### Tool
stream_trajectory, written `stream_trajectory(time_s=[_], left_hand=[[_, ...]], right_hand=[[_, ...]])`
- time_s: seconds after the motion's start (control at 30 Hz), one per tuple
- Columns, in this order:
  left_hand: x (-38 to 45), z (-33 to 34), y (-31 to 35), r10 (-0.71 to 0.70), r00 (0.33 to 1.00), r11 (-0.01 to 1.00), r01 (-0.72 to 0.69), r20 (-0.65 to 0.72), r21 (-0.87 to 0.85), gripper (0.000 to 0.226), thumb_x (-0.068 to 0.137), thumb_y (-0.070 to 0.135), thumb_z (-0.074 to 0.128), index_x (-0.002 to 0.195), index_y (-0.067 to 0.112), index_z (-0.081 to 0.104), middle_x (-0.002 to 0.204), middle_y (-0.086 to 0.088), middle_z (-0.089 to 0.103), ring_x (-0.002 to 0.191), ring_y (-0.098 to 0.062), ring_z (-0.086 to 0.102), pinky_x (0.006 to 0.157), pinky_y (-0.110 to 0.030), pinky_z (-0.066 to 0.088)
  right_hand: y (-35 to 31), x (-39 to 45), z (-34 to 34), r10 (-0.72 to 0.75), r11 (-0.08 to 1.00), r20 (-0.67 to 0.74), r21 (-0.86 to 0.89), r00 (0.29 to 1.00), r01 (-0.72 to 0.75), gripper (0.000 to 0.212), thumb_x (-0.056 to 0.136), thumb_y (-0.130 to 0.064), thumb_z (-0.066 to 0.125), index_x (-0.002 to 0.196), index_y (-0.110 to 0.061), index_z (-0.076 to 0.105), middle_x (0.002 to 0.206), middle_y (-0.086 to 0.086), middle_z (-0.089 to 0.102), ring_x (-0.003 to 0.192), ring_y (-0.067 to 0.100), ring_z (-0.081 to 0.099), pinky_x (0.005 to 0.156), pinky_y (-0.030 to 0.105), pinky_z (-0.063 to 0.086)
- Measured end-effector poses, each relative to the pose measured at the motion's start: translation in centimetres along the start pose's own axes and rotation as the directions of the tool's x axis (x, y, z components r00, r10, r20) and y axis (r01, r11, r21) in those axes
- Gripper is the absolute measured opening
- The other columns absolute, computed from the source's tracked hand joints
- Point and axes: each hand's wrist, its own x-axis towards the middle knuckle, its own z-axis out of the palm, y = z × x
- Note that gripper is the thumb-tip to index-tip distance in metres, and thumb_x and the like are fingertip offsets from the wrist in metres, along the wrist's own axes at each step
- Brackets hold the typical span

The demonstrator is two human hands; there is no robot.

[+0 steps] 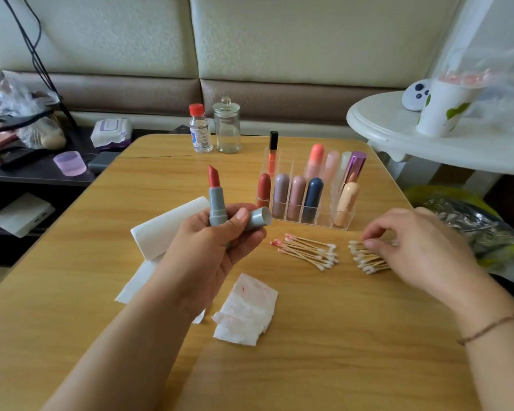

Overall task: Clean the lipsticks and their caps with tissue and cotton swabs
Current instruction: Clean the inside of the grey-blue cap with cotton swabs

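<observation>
above the wooden table [324, 336], left hand [208, 247] grips an upright grey-cased red lipstick [217, 200] and its grey cap [258, 218]; at 3 o'clock, right hand [413, 247] fingertips pinch at clean white cotton swabs [365, 258].

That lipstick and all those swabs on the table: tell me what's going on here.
A person is cleaning lipsticks. The left hand holds an open grey lipstick upright, red bullet exposed, with its grey cap in the same grip. The right hand is reaching into the clean cotton swabs, fingertips on them. Used, pink-tipped swabs lie beside them, and a red-smeared tissue lies in front. More lipsticks stand in the clear organizer.
</observation>
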Motion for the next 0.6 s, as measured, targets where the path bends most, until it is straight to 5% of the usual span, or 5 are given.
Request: stream_trajectory(time_s=[0.17,0.3,0.47,0.6], left_hand=[[0.0,0.0,0.0,-0.027,0.999,0.999,0.027,0.026,-0.018,0.019,0.081,0.008,0.061,0.097,-0.002,0.066,0.082,-0.011,0.072,0.073,-0.015,0.069,0.065,-0.020,0.058],[-0.1,0.2,-0.3,-0.077,0.995,0.997,0.078,0.068,-0.008,0.015,0.080,0.008,0.060,0.090,-0.001,0.067,0.079,-0.012,0.070,0.070,-0.016,0.069,0.064,-0.021,0.059],[-0.3,0.3,-0.6,-0.115,0.986,0.992,0.108,0.121,0.059,0.031,0.075,0.011,0.062,0.101,-0.006,0.063,0.080,-0.012,0.069,0.070,-0.017,0.070,0.063,-0.021,0.058],[-0.3,0.3,-0.8,-0.114,0.984,0.990,0.101,0.140,0.097,0.033,0.073,0.011,0.063,0.101,-0.005,0.064,0.084,-0.014,0.068,0.072,-0.017,0.069,0.064,-0.021,0.058]], right_hand=[[0.1,-0.3,-0.2,-0.129,0.953,-0.189,0.249,0.973,0.175,0.007,0.093,-0.032,0.060,0.091,-0.039,0.061,0.089,-0.024,0.051,0.096,0.008,0.048,0.078,0.031,0.038],[-2.1,-1.5,0.1,-0.286,0.752,-0.305,0.516,0.908,0.410,0.010,0.099,-0.029,0.048,0.097,-0.034,0.057,0.069,-0.009,0.058,0.060,0.012,0.053,0.052,0.023,0.039],[-5.2,-2.7,1.2,-0.467,0.700,-0.347,0.416,0.813,0.580,0.016,0.098,-0.038,0.055,0.099,-0.029,0.067,0.069,-0.021,0.053,0.059,0.008,0.052,0.051,0.018,0.037],[-6.0,-3.1,1.5,-0.471,0.673,-0.391,0.421,0.791,0.609,0.011,0.095,-0.026,0.063,0.093,-0.022,0.073,0.074,-0.018,0.059,0.063,0.008,0.056,0.055,0.019,0.042]])
